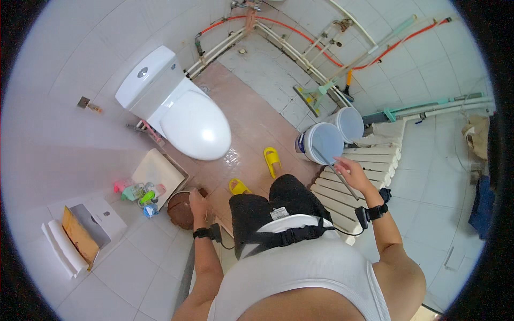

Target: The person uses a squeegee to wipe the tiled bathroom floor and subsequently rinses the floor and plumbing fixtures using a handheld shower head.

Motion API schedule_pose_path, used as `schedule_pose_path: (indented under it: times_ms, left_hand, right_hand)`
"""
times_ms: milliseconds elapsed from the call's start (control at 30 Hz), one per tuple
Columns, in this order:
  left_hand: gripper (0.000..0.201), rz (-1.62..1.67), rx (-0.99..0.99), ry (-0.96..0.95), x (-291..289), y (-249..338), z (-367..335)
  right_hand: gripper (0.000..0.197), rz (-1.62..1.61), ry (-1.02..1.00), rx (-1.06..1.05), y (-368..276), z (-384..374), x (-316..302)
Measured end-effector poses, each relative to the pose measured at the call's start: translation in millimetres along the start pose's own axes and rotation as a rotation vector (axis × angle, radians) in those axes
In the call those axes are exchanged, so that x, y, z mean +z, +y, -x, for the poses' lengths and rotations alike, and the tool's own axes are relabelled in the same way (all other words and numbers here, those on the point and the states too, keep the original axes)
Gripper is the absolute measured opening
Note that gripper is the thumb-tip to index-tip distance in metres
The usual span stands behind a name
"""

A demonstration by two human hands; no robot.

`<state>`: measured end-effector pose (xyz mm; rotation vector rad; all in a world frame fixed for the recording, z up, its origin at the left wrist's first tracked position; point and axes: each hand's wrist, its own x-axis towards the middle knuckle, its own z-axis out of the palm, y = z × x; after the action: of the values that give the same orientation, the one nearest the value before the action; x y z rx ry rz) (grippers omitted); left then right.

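Observation:
My left hand (197, 203) reaches down to a brown round basin (179, 209) on the floor and grips its rim, a small brown thing just by the fingers. My right hand (352, 172) is raised to the right and holds a thin grey rod (331, 166) that slants up toward a white bucket (320, 141). A second white bucket (350, 123) stands just behind the first. Both wrists wear black bands. Yellow slippers (272, 160) are on my feet, over the wet reddish floor tiles.
A white toilet (184, 115) with its lid closed stands at the left. Bottles (140, 191) and a white box (158, 171) sit beside it. White slatted panels (369, 171) lie at right. Pipes (278, 37) run along the walls. A squeegee mop (316, 93) leans nearby.

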<state>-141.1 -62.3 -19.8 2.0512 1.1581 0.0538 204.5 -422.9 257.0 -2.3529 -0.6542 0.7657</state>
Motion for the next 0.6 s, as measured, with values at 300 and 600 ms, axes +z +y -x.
schedule_pose_path:
  times_ms: [300,600]
  left_hand:
    - [0.030,0.056,0.035,0.237,-22.6,41.7,26.5]
    - [0.057,-0.119,-0.017,0.409,1.6,176.8,59.7]
  right_hand:
    - [0.030,-0.029,0.083,-0.172,22.6,-43.2,-55.4]
    - [0.033,-0.101,0.097,-0.277,42.1,-130.9,-139.4]
